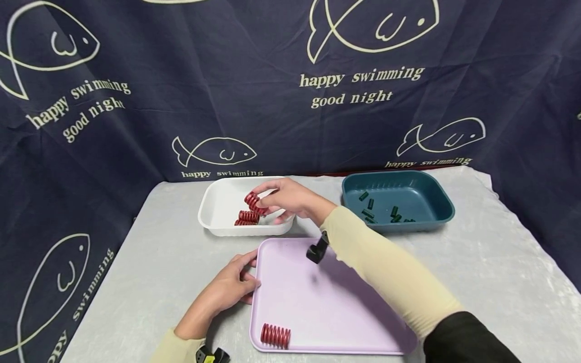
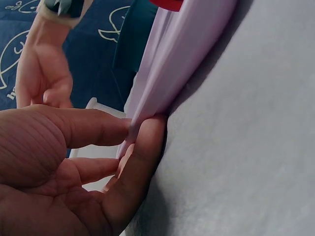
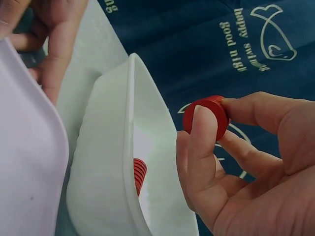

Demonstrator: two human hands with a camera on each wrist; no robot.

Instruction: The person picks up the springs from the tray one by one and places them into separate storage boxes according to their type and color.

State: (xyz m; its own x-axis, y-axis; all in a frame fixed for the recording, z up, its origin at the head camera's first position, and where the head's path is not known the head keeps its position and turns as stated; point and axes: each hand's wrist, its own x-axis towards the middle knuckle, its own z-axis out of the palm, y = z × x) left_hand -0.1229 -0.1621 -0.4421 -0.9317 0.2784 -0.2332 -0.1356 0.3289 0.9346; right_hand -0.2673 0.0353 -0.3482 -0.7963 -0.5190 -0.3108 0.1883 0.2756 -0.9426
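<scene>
Over the white bin (image 1: 215, 231), my right hand (image 1: 292, 196) pinches a red coil spring (image 1: 252, 199) between thumb and fingers. The right wrist view shows the spring's round end under the thumb. Below it, more red springs (image 1: 247, 216) lie in the bin. My left hand (image 1: 230, 283) grips the left rim of the lilac tray (image 1: 308, 297), thumb on the edge and fingers against its side, as the left wrist view shows up close. One red spring (image 1: 275, 336) lies on the tray in the near left corner.
A dark teal bin (image 1: 438, 218) with several small green springs (image 1: 395, 212) stands at the back right, behind the tray. A pale grey cloth (image 1: 150, 267) covers the table. A navy curtain (image 1: 281, 116) with fish drawings hangs behind it.
</scene>
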